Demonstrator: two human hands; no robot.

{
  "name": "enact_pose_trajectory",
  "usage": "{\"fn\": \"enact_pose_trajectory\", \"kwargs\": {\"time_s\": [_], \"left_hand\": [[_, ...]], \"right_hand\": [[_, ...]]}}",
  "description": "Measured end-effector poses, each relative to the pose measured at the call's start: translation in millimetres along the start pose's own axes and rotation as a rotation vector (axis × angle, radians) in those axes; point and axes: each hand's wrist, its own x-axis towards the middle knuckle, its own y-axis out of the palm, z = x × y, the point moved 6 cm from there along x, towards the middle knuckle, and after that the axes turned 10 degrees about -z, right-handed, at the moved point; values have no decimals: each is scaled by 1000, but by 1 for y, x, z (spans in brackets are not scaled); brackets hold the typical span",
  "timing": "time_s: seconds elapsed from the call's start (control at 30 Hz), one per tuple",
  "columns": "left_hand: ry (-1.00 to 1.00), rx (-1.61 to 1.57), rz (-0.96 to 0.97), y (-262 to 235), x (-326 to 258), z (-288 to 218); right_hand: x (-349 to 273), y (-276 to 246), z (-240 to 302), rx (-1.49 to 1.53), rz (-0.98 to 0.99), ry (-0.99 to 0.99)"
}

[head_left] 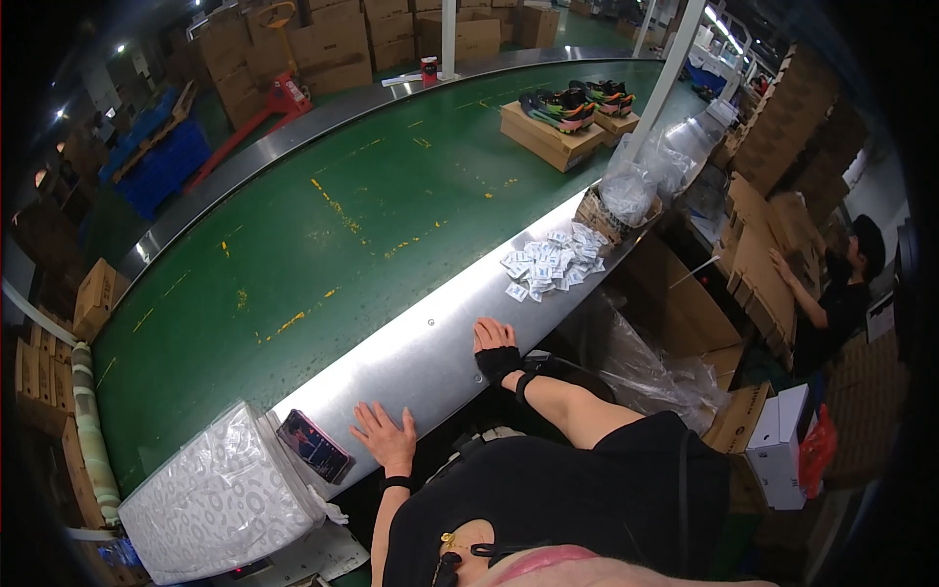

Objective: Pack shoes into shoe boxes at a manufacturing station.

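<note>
My left hand [385,437] lies flat with fingers spread on the steel edge [430,342] of a green conveyor belt [323,225], just right of a phone [314,446] with a lit screen. My right hand [494,339], in a black wrist wrap, rests palm down on the same steel edge, holding nothing. A pile of small white sachets [554,260] lies on the steel further along, beyond my right hand. Far up the belt stand cardboard shoe boxes [550,135] with colourful sneakers [563,106] on top.
A stack of white patterned sheets [220,499] sits left of the phone. A box holding clear plastic bags [626,196] stands past the sachets. Another person [841,293] handles cardboard at right. Stacked cartons [333,39] and a red pallet jack [279,98] stand behind the belt.
</note>
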Motion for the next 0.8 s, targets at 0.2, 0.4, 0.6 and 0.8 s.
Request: {"fn": "enact_pose_trajectory", "kwargs": {"time_s": [0.2, 0.4, 0.6, 0.8], "left_hand": [[13, -4, -22, -2, 0, -1], [15, -7, -30, -2, 0, 0], [2, -8, -9, -2, 0, -1], [-12, -8, 4, -2, 1, 0]], "right_hand": [[1, -2, 1, -10, -8, -8], [1, -3, 2, -19, -11, -17], [1, -4, 2, -27, -6, -30], [0, -2, 3, -28, 7, -28]]}}
